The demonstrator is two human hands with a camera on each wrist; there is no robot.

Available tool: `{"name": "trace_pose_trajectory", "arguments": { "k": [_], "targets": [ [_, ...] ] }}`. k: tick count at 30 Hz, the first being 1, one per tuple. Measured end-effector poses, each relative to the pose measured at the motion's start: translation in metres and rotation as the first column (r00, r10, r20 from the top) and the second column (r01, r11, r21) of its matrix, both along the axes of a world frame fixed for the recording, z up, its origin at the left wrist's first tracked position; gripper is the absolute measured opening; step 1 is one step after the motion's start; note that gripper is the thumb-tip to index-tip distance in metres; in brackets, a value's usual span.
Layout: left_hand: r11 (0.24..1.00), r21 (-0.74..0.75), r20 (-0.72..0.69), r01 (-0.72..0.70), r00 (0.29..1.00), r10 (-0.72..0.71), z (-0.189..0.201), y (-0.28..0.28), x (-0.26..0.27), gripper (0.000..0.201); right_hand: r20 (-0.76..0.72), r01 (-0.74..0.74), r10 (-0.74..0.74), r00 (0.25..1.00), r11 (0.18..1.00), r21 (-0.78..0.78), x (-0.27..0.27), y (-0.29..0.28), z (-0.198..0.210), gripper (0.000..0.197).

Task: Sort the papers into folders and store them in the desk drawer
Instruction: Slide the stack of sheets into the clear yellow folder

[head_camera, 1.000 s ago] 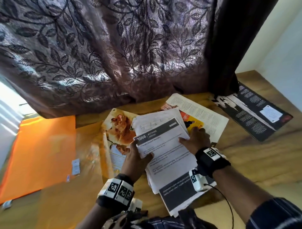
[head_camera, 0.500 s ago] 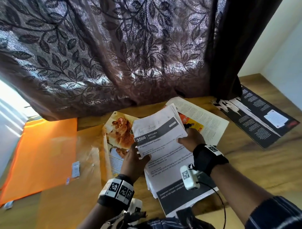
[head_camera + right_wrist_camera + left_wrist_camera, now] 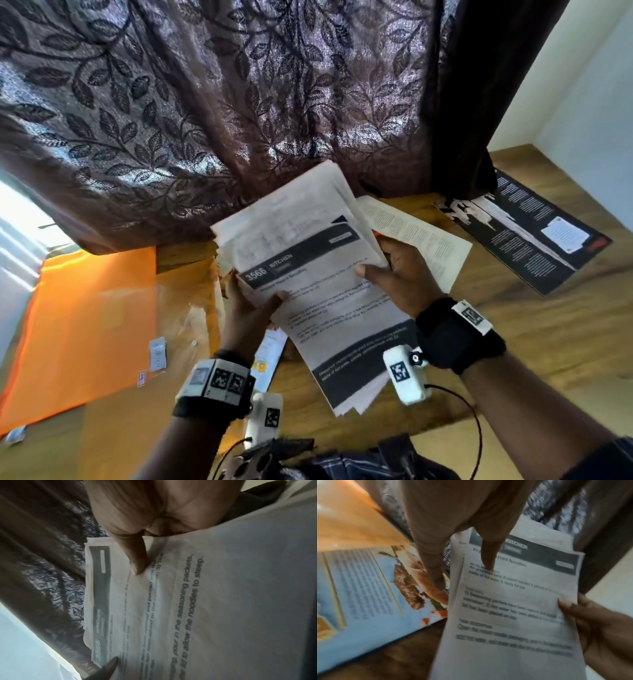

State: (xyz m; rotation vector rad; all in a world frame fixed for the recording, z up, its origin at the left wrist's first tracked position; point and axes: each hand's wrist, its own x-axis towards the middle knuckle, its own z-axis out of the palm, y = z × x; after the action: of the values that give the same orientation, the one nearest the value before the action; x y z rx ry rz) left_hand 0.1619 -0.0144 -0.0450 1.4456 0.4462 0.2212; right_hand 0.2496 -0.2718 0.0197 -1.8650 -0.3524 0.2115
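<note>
So the stack of white printed paper sheets (image 3: 308, 284), top one headed "3566 KITCHEN", is up off the wooden bench (image 3: 534, 329). Left hand (image 3: 248, 317) pinches its left edge, right hand (image 3: 399, 270) pinches the right. Orange plastic folder (image 3: 85, 325) lies flat well off left; glossy food magazine (image 3: 368, 588) sits underneath.

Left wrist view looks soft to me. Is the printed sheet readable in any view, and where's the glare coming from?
Left wrist: motion-blurred, though the paper stack still shows "Noodles". Right wrist: dim, backlit, large lines legible. Head: sharpest, header "3566 KITCHEN" readable, body text smeared; glare from the bright window at left washes the orange folder.
</note>
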Motion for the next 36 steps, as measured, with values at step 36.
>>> {"name": "trace_pose_trajectory", "arguments": {
  "k": [36],
  "targets": [
    [0.993,-0.085,0.319,0.084,0.946,-0.052,0.077,-0.012,0.052,0.027,-0.134,0.235,-0.197,0.971,0.883,0.406,0.035,0.035,-0.005,0.021]
  ]
}}
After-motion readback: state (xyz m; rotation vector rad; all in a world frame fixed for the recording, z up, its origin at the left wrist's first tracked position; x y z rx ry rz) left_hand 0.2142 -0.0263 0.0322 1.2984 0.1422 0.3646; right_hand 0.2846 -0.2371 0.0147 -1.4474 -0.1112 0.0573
